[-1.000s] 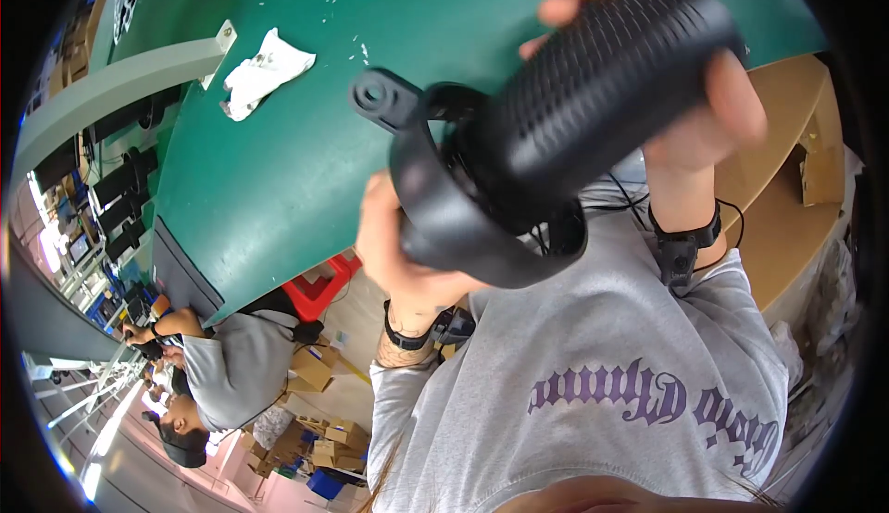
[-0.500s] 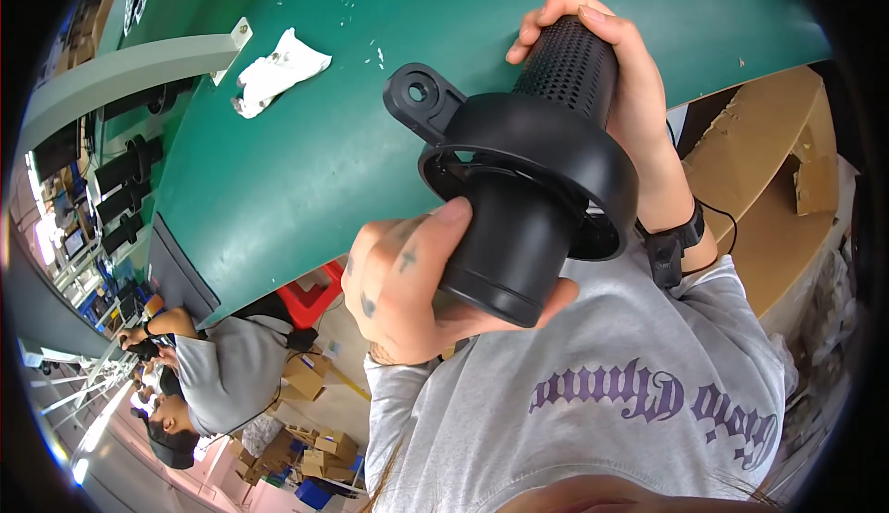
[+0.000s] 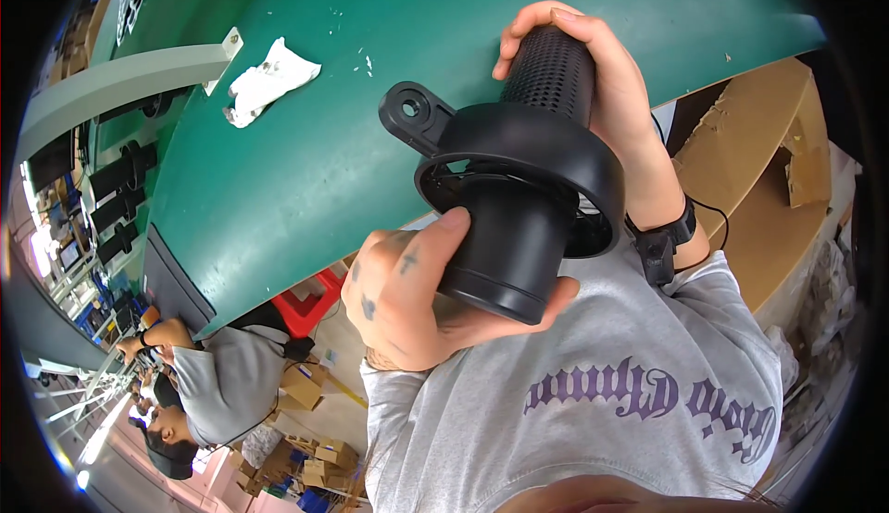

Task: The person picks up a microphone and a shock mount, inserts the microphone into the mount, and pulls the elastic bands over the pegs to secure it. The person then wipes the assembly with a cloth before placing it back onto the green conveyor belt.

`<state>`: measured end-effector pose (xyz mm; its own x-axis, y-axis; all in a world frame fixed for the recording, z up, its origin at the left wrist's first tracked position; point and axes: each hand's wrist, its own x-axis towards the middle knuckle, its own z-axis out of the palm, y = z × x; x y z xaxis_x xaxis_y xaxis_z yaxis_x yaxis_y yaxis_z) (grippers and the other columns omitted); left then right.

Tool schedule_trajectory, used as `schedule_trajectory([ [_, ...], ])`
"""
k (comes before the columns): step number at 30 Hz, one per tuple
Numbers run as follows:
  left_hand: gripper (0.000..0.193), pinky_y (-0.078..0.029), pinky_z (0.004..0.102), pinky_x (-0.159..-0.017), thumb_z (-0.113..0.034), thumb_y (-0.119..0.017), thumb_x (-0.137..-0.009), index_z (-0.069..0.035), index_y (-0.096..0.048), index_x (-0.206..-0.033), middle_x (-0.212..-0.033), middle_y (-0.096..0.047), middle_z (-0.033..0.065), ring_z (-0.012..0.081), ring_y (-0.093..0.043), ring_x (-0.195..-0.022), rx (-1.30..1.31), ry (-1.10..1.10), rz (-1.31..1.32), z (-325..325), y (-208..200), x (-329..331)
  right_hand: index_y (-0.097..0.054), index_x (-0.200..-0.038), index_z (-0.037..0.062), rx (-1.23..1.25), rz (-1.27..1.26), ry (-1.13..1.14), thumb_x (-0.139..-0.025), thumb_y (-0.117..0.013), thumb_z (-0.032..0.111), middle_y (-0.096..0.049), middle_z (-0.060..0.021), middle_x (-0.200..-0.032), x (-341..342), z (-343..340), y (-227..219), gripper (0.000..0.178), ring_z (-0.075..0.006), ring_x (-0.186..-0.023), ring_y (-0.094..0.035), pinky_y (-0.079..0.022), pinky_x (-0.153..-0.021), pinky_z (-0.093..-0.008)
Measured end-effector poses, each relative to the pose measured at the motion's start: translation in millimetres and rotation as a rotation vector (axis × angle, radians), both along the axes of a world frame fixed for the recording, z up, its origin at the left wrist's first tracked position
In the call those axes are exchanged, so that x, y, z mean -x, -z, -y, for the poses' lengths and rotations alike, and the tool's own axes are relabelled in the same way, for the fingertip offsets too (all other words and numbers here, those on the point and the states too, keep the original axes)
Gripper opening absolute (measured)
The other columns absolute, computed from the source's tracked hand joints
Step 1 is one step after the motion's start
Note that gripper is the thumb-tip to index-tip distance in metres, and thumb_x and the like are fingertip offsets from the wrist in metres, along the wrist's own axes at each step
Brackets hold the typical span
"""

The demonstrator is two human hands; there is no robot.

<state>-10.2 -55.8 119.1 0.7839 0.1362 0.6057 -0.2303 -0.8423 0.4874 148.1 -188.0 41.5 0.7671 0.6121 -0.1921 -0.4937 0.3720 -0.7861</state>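
Both my hands hold a black cylindrical housing [image 3: 505, 249] above the near edge of the green table. It has a smooth, capped near end, a perforated far end [image 3: 548, 78] and a wide black ring [image 3: 546, 138] around its middle. A flat lug with a round hole [image 3: 412, 106] sticks out from the ring toward the left. My left hand [image 3: 398, 295] is closed around the smooth end, thumb on top and fingers underneath. My right hand [image 3: 616, 87] wraps the perforated end, its fingertips curled over the far tip. The housing's underside is hidden.
A crumpled white cloth [image 3: 270, 82] lies on the green table [image 3: 306, 189], near a grey curved bracket arm [image 3: 130, 78]. An open cardboard box [image 3: 750, 152] stands at the right. A red stool [image 3: 310, 305] is below the table edge, and a co-worker [image 3: 231, 374] sits at the left.
The housing's perforated end and my right hand have shifted slightly left in the picture. My left hand keeps its grip. The table and cloth also appear slightly shifted, as the view moved.
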Motion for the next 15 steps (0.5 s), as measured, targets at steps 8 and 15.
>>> schedule_trajectory([
  [8,0.074,-0.048,0.0286,-0.045,-0.048,-0.09,-0.048,-0.001,-0.061,-0.097,-0.082,-0.057,0.0068,0.0165,-0.056,-0.054,0.024,0.001,-0.014,1.0,-0.1,-0.7,-0.058,-0.098,0.0009,0.066,0.052,0.011,-0.092,-0.041,0.03,-0.062,-0.0109,-0.09,-0.2,1.0,1.3,0.034,-0.0215,-0.085,-0.062,-0.049,-0.076,-0.0307],
  [15,0.03,-0.046,0.0238,-0.045,-0.024,-0.077,-0.072,-0.008,-0.07,-0.096,-0.087,-0.058,0.0077,0.0155,-0.054,-0.062,-0.223,0.09,0.234,11.1,1.1,-2.5,-0.061,-0.096,-0.0019,-0.037,-0.042,0.03,-0.09,-0.049,0.025,-0.065,-0.0132,-0.09,2.2,1.6,-3.9,0.03,-0.0239,-0.088,-0.065,-0.051,-0.082,-0.0336],
])
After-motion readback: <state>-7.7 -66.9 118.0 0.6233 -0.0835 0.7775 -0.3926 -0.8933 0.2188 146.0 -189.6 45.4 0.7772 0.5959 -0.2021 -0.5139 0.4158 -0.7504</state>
